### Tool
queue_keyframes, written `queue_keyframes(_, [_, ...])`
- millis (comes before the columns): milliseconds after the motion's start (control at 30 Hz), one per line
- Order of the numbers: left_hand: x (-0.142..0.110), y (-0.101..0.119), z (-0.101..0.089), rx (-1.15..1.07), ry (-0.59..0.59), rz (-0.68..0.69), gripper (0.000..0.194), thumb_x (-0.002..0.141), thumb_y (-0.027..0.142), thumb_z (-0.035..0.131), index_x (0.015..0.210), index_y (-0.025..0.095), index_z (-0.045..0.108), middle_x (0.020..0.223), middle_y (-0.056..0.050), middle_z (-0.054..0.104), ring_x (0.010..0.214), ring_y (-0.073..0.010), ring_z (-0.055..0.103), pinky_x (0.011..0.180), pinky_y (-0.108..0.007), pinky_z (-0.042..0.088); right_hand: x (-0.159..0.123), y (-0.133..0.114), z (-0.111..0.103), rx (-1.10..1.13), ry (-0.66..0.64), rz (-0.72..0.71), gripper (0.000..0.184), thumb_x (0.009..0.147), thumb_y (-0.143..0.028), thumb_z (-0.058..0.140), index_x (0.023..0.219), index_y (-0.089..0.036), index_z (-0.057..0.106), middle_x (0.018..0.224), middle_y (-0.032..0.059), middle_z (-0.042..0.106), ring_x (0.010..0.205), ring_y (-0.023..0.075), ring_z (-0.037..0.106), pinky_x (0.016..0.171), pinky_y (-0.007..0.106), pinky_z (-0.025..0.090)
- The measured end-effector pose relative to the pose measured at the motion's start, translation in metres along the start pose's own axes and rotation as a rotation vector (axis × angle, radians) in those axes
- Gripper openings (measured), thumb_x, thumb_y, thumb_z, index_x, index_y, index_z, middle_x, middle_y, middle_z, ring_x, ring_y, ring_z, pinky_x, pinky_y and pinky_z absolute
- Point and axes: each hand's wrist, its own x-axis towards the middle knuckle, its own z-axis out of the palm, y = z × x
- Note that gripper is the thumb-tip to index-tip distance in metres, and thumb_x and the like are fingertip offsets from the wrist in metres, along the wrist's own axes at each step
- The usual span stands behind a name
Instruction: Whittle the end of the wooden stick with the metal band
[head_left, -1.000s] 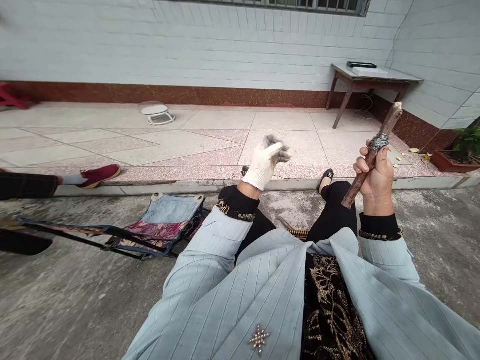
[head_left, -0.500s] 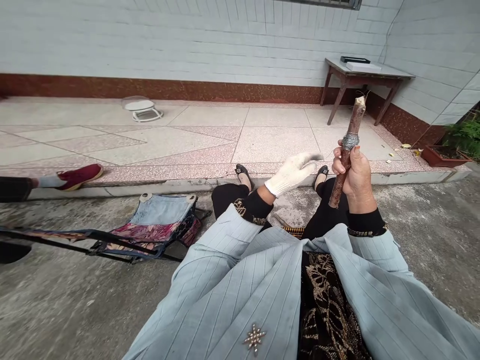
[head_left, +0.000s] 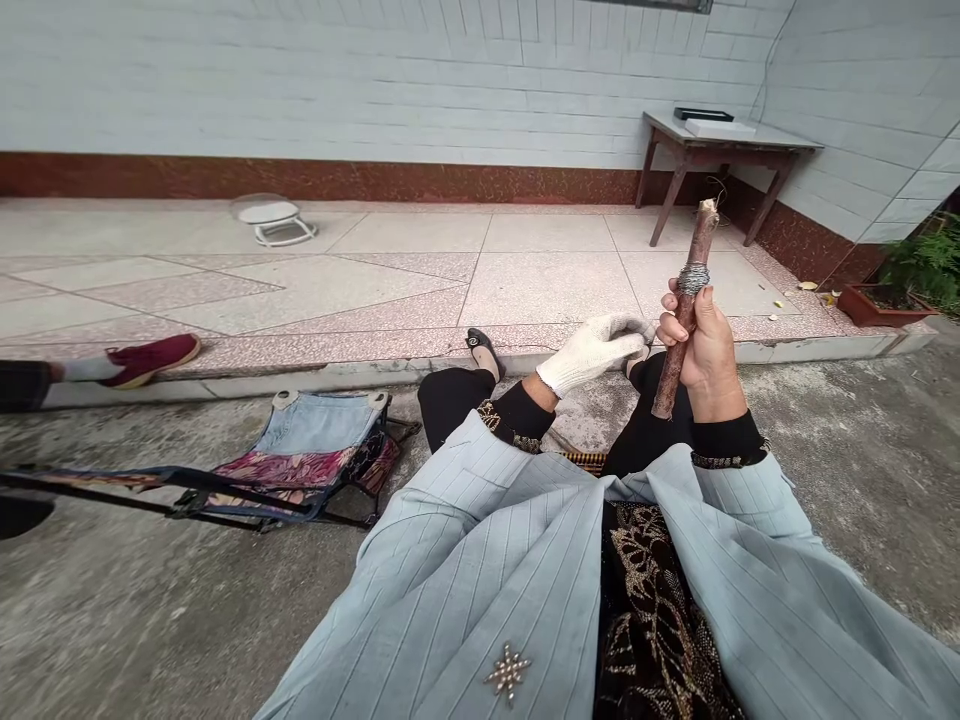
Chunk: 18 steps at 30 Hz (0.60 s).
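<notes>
Tiled porch: white brick-patterned wall (head_left: pixel 300 80) above a red-brown base band (head_left: pixel 375 182); pale floor slabs (head_left: pixel 547 285) with speckled pink borders, ending at a low step over rough concrete (head_left: pixel 847 470).
Stick: a short, bark-covered stick (head_left: pixel 667 385) lies in the right hand (head_left: pixel 709 350), to the right of the left hand (head_left: pixel 589 352); it stands nearly upright, its top leaning slightly right, its lower end over a black trouser leg (head_left: pixel 634 445).
Wire: a grey coil (head_left: pixel 694 279) wraps the stick just above the right hand's grip.
Bare right hand: closed around the stick, thumb along one side, fingers curled across the other.
Gloved left hand: fingers and thumb curve towards each other with a narrow gap, their tips near the stick; whether they pinch something thin, one cannot tell.
Around the person: a folding chair (head_left: pixel 307 430) stands to the left; another person's red shoe (head_left: pixel 154 360) rests near the step's edge; farther back are a white stool (head_left: pixel 285 228) and a wooden table (head_left: pixel 780 138).
</notes>
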Motion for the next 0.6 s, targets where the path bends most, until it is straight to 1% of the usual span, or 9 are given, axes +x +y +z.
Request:
queue_keyframes(133, [-0.001,0.003,-0.011,0.023,-0.146,-0.064,0.024,0.087,0.027,0.061,0.105,0.011,0.066,0.081,-0.004,0.066,0.067,-0.0086,0.061,0.064,-0.022,0.05,0.0,-0.001,-0.001,-0.02,-0.02,0.055,0.04,0.093,-0.061,0.049,0.1,-0.023,0.06,0.079,-0.0018,0.052,0.044,0.0047,0.025,0.041,0.022,0.032])
queue_keyframes(267, [-0.002,0.011,-0.024,0.055,-0.253,-0.113,0.022,0.084,0.027,0.065,0.098,0.011,0.07,0.072,-0.005,0.067,0.064,-0.0103,0.063,0.057,-0.021,0.049,-0.001,0.001,-0.002,-0.018,-0.073,0.13,0.04,0.093,-0.06,0.05,0.1,-0.022,0.06,0.077,-0.0022,0.051,0.044,0.0047,0.024,0.04,0.021,0.031])
queue_keyframes(367, [-0.001,0.018,-0.031,0.068,-0.324,-0.165,0.02,0.079,0.025,0.069,0.092,0.01,0.073,0.07,-0.006,0.068,0.059,-0.0104,0.062,0.052,-0.02,0.047,-0.002,0.003,-0.002,0.004,-0.152,0.191,0.04,0.092,-0.059,0.054,0.101,-0.021,0.062,0.076,-0.0025,0.051,0.043,0.0041,0.023,0.04,0.021,0.031])
queue_keyframes(433, [-0.001,0.022,-0.033,0.064,-0.397,-0.183,0.019,0.076,0.024,0.072,0.089,0.01,0.074,0.076,-0.008,0.07,0.058,-0.0109,0.062,0.05,-0.021,0.047,-0.003,0.004,-0.003,0.011,-0.21,0.233,0.04,0.091,-0.058,0.055,0.1,-0.02,0.062,0.075,-0.0026,0.052,0.043,0.0038,0.022,0.039,0.021,0.031])
queue_keyframes(500, [-0.001,0.023,-0.031,0.061,-0.475,-0.17,0.019,0.074,0.024,0.074,0.086,0.01,0.074,0.083,-0.011,0.072,0.059,-0.0119,0.063,0.051,-0.023,0.048,-0.003,0.003,-0.004,0.006,-0.257,0.273,0.041,0.091,-0.058,0.055,0.1,-0.019,0.063,0.074,-0.0025,0.053,0.043,0.0037,0.02,0.039,0.021,0.03])
queue_keyframes(567, [-0.001,0.023,-0.028,0.088,-0.522,-0.131,0.019,0.074,0.025,0.074,0.086,0.01,0.073,0.082,-0.01,0.072,0.059,-0.0121,0.063,0.053,-0.024,0.05,-0.003,0.002,-0.006,-0.003,-0.282,0.299,0.042,0.091,-0.059,0.055,0.098,-0.018,0.063,0.072,-0.0024,0.054,0.042,0.0035,0.019,0.038,0.021,0.028])
queue_keyframes(600, [-0.002,0.023,-0.026,0.122,-0.52,-0.108,0.019,0.076,0.026,0.073,0.086,0.011,0.073,0.08,-0.009,0.071,0.059,-0.0119,0.063,0.055,-0.025,0.05,-0.004,0.0,-0.006,-0.007,-0.284,0.299,0.043,0.091,-0.06,0.055,0.098,-0.018,0.064,0.072,-0.0024,0.054,0.042,0.0033,0.019,0.037,0.021,0.027])
